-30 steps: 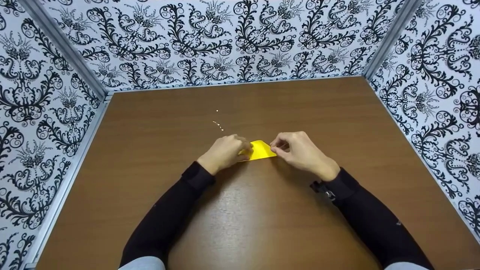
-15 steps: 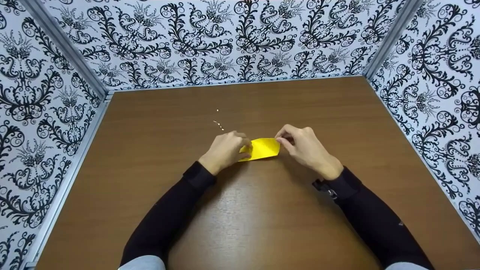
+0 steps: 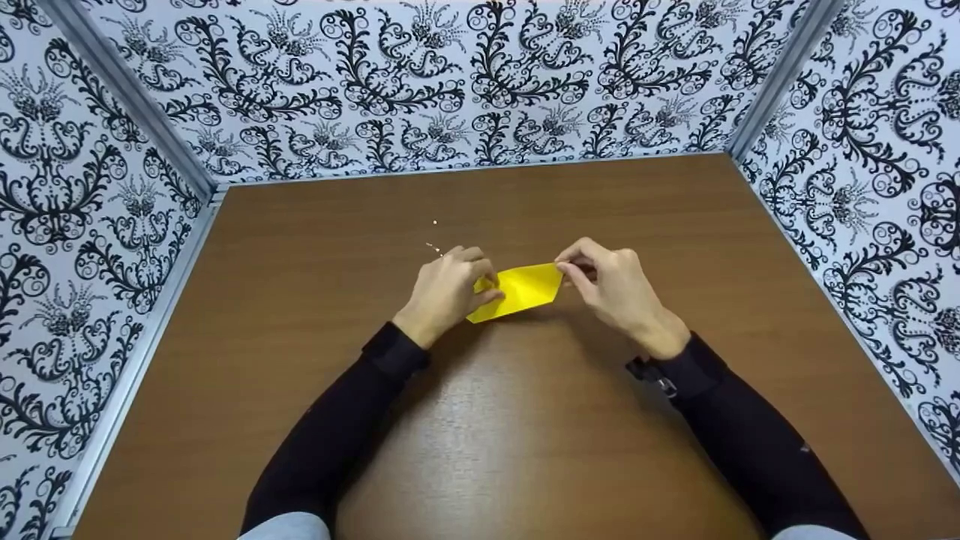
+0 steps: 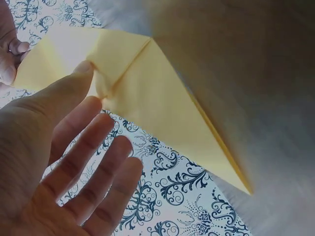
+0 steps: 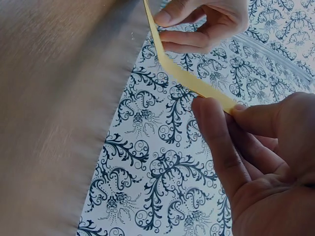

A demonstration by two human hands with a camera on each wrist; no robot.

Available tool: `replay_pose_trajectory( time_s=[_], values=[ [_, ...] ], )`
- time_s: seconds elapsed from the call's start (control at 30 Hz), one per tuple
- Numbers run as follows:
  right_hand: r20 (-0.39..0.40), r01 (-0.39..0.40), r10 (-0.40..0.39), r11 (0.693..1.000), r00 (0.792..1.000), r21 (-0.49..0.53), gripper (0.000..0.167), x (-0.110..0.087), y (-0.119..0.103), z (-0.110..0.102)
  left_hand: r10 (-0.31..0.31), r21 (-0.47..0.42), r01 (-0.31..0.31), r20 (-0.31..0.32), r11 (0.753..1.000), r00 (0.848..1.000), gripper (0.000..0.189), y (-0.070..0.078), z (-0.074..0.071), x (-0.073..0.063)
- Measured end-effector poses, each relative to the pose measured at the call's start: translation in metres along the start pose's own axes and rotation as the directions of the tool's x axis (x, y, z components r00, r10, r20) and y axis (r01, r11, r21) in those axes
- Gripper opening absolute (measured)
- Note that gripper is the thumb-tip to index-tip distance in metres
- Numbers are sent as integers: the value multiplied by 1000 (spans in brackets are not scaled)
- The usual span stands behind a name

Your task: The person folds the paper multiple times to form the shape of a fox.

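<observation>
A folded sheet of yellow paper [image 3: 529, 286] is held between both hands over the table. My left hand [image 3: 450, 289] pinches its left part between thumb and index finger; in the left wrist view the other fingers of that hand [image 4: 74, 142] spread loosely below the paper [image 4: 147, 88], which shows a diagonal crease and a pointed end. At the opposite end, my right hand [image 3: 611, 289] pinches the upper right corner with thumb and fingertips. Seen nearly edge-on in the right wrist view, the paper [image 5: 192, 81] bends along its length between the two hands.
The brown wooden table [image 3: 465, 427] spreads around the hands. Several tiny pale specks [image 3: 435, 246] lie beyond the left hand. Walls with a black-and-white scroll pattern [image 3: 450, 82] and grey metal posts [image 3: 784, 75] enclose the back and sides.
The right hand has moved up and slightly right, bringing the right end of the paper with it. The paper now tilts more, and the left hand has shifted up a little.
</observation>
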State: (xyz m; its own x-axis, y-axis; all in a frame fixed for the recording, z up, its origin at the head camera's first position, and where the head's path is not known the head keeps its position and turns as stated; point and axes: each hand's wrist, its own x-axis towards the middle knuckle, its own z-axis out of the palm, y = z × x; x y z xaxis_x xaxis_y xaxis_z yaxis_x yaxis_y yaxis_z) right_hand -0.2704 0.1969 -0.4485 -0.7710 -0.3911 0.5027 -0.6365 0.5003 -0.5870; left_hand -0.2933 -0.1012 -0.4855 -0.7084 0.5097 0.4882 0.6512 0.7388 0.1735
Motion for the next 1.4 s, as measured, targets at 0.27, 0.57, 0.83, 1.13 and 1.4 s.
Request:
replay_pose_trajectory(
  time_s=[0.27,0.57,0.83,1.13,1.4],
  values=[
    [-54,49,-46,997,997,59,10,0,-1,0,-47,-14,46,-65,999,997,39,-2,-6,2],
    [-139,123,-108,987,984,103,9,2,0,1,-72,-207,60,-47,977,996,49,0,-11,6],
    [-186,160,-142,983,972,89,10,3,-1,0,-56,-243,29,-104,970,993,20,7,-22,6],
    [-231,146,-132,988,964,45,18,4,-1,1,-95,-309,49,-136,950,986,16,7,-32,7],
    [-176,17,10,988,984,156,36,5,3,4,-177,-446,103,-129,889,976,17,10,-35,10]
  ],
)
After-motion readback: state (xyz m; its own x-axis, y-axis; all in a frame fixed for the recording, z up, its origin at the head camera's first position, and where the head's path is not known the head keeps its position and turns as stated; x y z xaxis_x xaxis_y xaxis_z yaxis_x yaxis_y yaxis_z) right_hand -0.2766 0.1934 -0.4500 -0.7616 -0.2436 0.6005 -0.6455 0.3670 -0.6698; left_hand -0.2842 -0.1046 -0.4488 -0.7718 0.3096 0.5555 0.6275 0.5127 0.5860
